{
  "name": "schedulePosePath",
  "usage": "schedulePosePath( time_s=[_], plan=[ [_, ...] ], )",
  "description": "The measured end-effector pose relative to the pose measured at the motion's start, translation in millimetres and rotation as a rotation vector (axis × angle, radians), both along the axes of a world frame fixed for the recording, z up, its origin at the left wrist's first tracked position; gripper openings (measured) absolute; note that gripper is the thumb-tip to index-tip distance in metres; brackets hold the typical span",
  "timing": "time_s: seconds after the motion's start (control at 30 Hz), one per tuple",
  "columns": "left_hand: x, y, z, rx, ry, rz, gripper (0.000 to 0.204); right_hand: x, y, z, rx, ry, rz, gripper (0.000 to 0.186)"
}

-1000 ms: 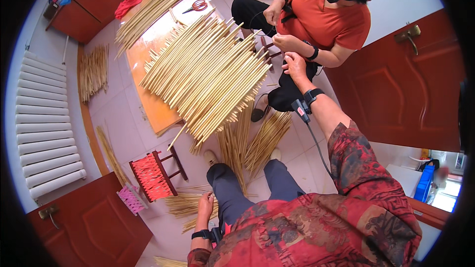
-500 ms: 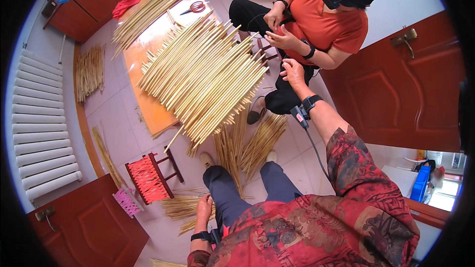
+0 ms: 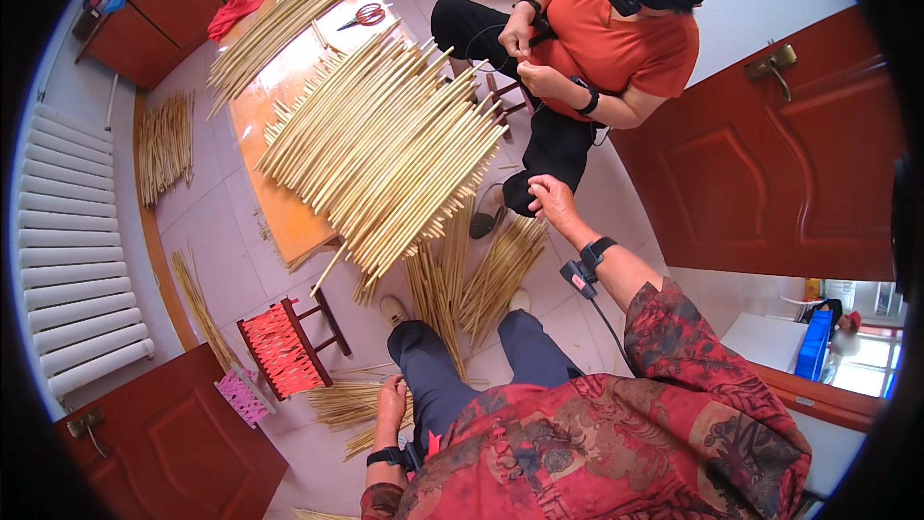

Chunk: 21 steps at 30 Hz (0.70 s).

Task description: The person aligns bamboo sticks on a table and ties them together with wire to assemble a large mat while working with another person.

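The hands are well apart: the left hand point(image 3: 391, 404) hangs beside the left leg point(image 3: 430, 380) near loose floor stalks point(image 3: 354, 406), its grip impossible to tell, while the right hand point(image 3: 552, 198) reaches out, fingers loosely spread, nothing visible in them. Farther out, bundles point(image 3: 502, 273) remain on the floor point(image 3: 226, 231), whereas a broad stalk pile point(image 3: 380, 144) already covers much of the counter point(image 3: 294, 226), with a smaller stack point(image 3: 279, 34) beyond.

Looks like a home here: white radiator point(image 3: 82, 252) well left of the right fingers point(image 3: 538, 189), panelled door point(image 3: 760, 159) to their right!
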State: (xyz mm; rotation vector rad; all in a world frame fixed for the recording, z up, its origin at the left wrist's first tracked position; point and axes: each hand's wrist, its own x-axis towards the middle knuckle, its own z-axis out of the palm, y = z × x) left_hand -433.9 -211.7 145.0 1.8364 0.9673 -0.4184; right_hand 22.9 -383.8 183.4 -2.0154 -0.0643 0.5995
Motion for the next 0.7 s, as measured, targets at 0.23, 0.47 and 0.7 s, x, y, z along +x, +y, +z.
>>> schedulePosePath(
  time_s=[0.23,0.47,0.7],
  plan=[
    [-4.4,0.6,-3.4,0.043,0.002,-0.013,0.027,-33.2,-15.5,-2.0,-0.057,0.063,0.103,0.022],
    [1.7,-0.6,5.7,0.043,-0.015,0.058,0.028,-54.6,-10.7,3.5,-0.082,0.068,0.294,0.021],
    [-9.8,-24.6,18.5,0.04,-0.024,0.189,0.027,-64.1,0.9,16.8,-0.123,0.073,0.442,0.019]
  ],
)
